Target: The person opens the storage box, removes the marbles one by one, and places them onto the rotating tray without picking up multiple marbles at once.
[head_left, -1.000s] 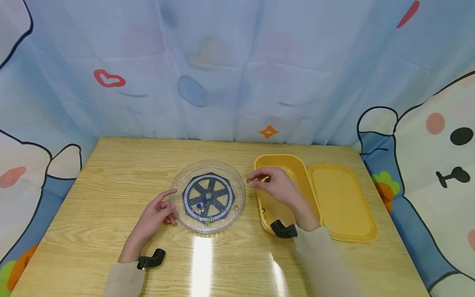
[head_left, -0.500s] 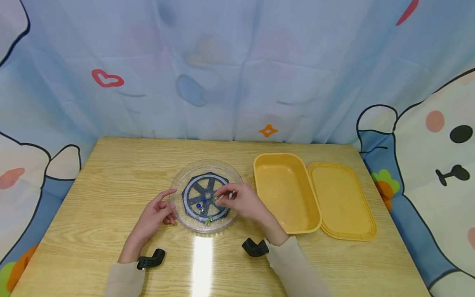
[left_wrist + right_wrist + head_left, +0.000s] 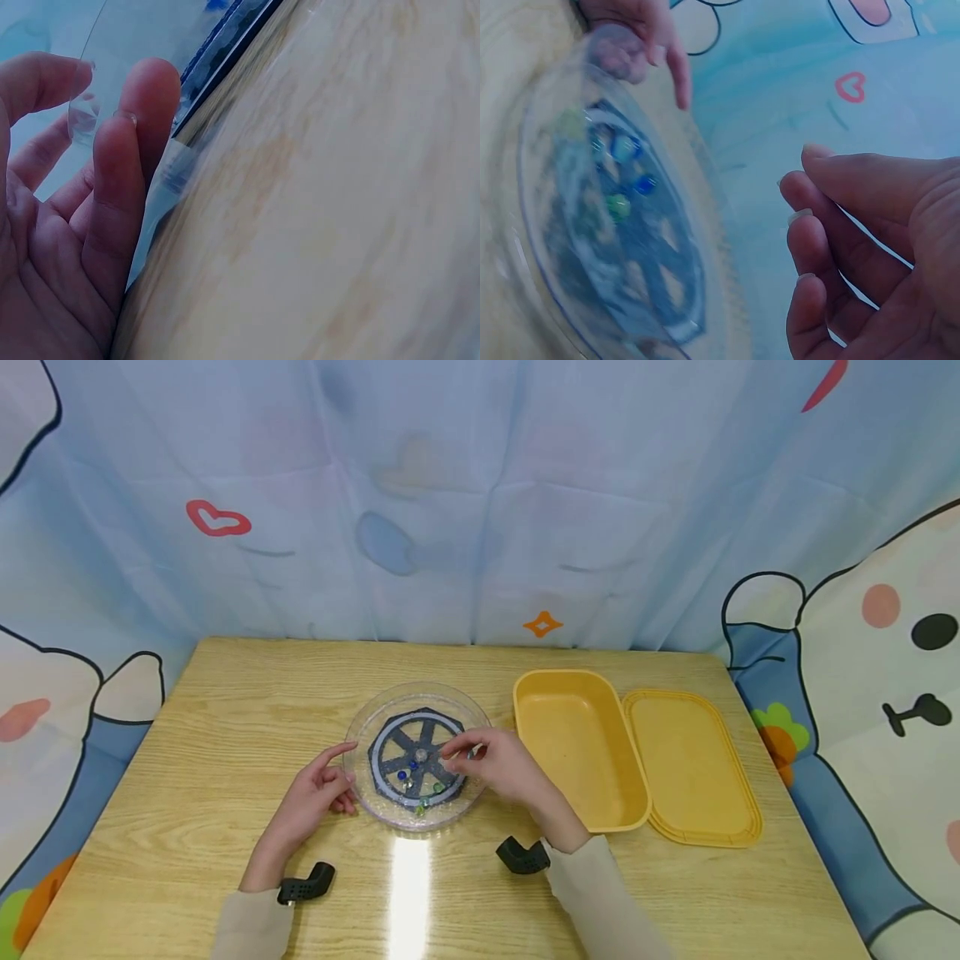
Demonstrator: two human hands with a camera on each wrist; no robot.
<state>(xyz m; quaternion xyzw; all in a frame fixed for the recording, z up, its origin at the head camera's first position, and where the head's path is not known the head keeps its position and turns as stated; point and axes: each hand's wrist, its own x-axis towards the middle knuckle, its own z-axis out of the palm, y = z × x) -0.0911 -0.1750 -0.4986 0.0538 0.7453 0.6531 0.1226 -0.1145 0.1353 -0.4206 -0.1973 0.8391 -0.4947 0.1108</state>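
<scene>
A clear round dish [image 3: 378, 696] stands on the table, with a dark spoked pattern [image 3: 426, 724] and white ring showing in its middle. Several glass marbles lie in it, among them a blue marble [image 3: 402, 775] and a green marble [image 3: 617, 207]. My left hand [image 3: 315, 785] holds the dish at its left rim; in the left wrist view its thumb and fingers [image 3: 150, 101] come round the clear edge. Over the dish's right side hovers my right hand [image 3: 498, 766]. Its thumb [image 3: 870, 180] and loosely bent fingers have nothing between them.
Right of the dish sits a yellow box [image 3: 581, 735], partly overlapped by my right wrist. Its yellow lid [image 3: 693, 768] lies flat beside it. A printed blue curtain [image 3: 480, 527] hangs behind the wooden table [image 3: 247, 718].
My right hand moved left from the yellow box to over the dish, pinching a green marble. It let go, and that marble now lies in the dish. My left hand stayed.
</scene>
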